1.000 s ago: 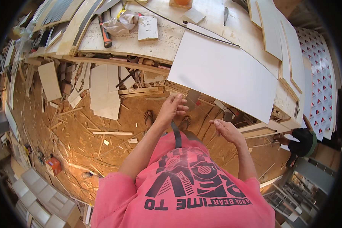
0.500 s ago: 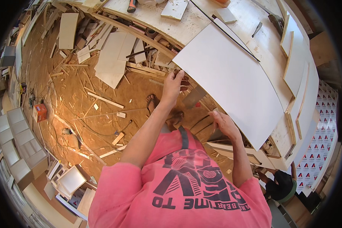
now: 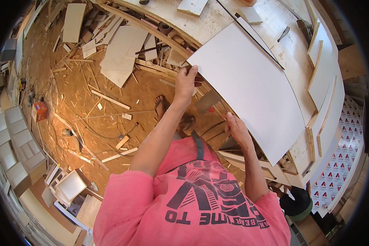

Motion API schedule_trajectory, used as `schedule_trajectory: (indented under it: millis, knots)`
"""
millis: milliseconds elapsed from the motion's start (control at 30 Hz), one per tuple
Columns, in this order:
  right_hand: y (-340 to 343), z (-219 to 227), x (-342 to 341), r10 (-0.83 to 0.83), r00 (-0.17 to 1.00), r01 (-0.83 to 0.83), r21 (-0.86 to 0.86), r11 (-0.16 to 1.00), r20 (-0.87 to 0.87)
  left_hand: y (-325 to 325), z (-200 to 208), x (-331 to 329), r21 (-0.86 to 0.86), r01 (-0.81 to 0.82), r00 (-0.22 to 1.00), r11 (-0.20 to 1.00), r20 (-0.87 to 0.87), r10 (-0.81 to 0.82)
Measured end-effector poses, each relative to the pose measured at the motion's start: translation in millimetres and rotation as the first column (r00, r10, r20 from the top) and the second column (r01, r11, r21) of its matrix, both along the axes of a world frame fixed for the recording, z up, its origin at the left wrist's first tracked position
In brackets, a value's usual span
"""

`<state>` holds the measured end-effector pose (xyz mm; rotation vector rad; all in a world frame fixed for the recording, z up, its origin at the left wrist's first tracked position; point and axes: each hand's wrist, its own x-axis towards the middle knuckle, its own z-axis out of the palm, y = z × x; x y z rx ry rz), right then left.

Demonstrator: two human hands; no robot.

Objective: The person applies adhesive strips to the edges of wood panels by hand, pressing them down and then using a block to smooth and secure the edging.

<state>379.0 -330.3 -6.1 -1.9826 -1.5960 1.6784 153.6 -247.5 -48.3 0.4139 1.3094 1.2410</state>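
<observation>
— How are the arms set?
— Both reach forward from the body. The left arm is stretched long, nearly straight; the right is bent at the elbow and kept closer in.
— And the hands?
— The left hand (image 3: 186, 82) is closed in a pinching grip, knuckles up. The right hand (image 3: 236, 130) is curled, fingers folded under.

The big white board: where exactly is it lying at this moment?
In the head view the white board lies right of centre on the workbench, its near edge overhanging, gripped by the left hand and right hand.
</observation>
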Motion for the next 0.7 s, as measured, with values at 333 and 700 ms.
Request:
schedule_trajectory:
  millis: [333, 700]
  knots:
    - [-1.0, -4.2, -2.4, 0.017, 1.0, -0.017, 0.026, 1.0, -0.009, 1.6, -7.0, 3.1, 0.011, -0.063, 0.998, 0.998, 0.006, 0.063]
    - [4.1, 14.7, -9.7, 0.022, 0.997, -0.029, -0.093, 0.995, -0.069, 0.0, -1.9, -10.9, -0.025, 0.025, 0.999, 0.999, -0.023, -0.026]
